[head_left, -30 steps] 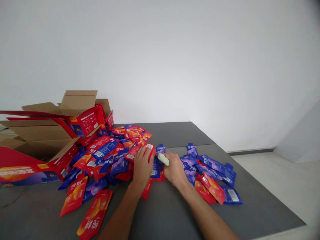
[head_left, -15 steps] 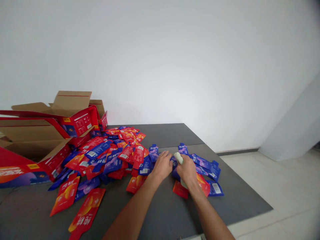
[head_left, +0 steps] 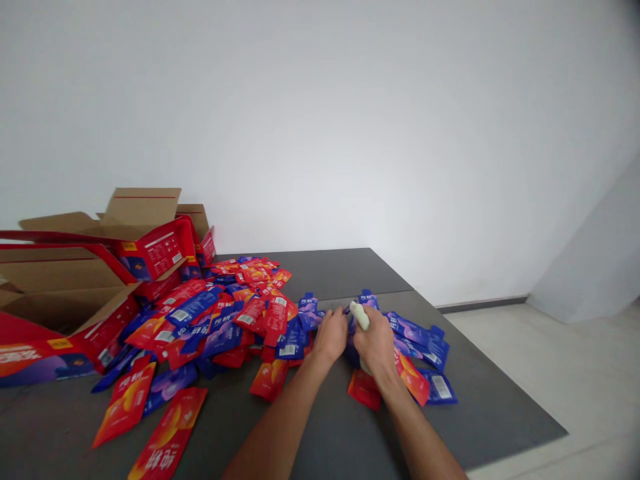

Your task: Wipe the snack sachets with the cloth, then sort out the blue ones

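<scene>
My right hand is wrapped round a pale whitish-green tool, whose rounded end sticks up above the fist. Just left of it, my left hand has its fingers pressed together near the edge of a blue packet; what they pinch is hidden. Blue packets and an orange-red packet lie around and under my right hand. Beside my left hand lies another blue packet, at the edge of a big heap of red and blue packets.
Open red cardboard boxes with brown insides stand at the left, against the white wall. Loose red packets lie near the front left of the dark grey table. The table's right edge borders a pale floor.
My left hand has shifted slightly right, its fingers now closer together and nearer the tool. The view has moved a little. My right hand still holds the tool.
</scene>
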`<action>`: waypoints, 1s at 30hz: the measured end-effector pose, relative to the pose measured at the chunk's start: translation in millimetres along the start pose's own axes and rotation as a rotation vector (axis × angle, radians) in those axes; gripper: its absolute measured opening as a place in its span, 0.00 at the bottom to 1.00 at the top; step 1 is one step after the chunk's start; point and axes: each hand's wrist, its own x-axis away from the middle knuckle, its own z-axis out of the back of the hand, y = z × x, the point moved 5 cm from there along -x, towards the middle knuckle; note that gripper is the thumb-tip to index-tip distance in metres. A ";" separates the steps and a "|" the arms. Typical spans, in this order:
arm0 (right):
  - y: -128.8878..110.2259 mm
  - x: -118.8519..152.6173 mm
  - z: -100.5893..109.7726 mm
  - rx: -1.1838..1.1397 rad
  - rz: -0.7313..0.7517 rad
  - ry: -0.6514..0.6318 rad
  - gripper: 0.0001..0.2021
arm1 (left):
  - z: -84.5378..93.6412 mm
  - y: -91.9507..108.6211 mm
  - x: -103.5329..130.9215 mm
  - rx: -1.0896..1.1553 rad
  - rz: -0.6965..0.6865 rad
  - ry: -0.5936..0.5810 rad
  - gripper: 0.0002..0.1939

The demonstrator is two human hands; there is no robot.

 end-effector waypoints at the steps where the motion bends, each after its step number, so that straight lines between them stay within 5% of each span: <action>1: -5.0 -2.0 -1.2 -0.031 0.012 -0.001 0.13 | 10.8 0.5 0.2 0.025 0.025 0.027 0.13; 4: -26.6 -7.2 -9.6 -0.134 0.088 -0.034 0.15 | 45.9 2.3 6.6 0.162 0.124 0.067 0.21; 7: -51.8 -10.5 -25.4 -0.215 0.185 -0.077 0.17 | 73.3 4.9 20.4 0.619 0.233 0.056 0.27; 12: -86.4 -10.6 -54.9 -0.240 0.352 -0.140 0.24 | 101.0 7.9 37.2 0.749 0.215 0.134 0.27; 22: -103.6 26.0 -81.6 -0.222 0.494 -0.293 0.31 | 117.1 9.1 34.8 0.922 0.216 0.100 0.19; 30: -84.9 12.3 -61.8 -0.251 0.384 -0.101 0.30 | 99.2 16.7 39.8 0.831 0.185 0.148 0.17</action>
